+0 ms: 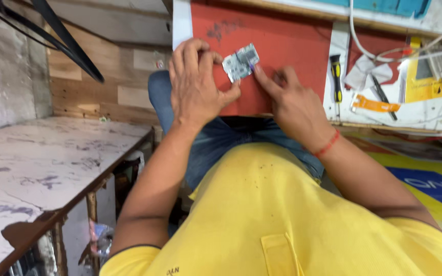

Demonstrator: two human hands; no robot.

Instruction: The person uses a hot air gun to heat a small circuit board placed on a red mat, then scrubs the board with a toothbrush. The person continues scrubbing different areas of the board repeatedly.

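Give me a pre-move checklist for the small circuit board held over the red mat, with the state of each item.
1. Left hand holds the small circuit board by its left edge: ok.
2. Right hand index fingertip touches the board's lower right corner: ok.
3. Board is over the red mat, not past its edge: ok.
4. Board lying flat on the mat or lifted: cannot tell.
5. Yellow-and-black screwdriver lies beside the mat, near the right hand: ok.
6. Board's component detail readable: not ok, too small and blurred.
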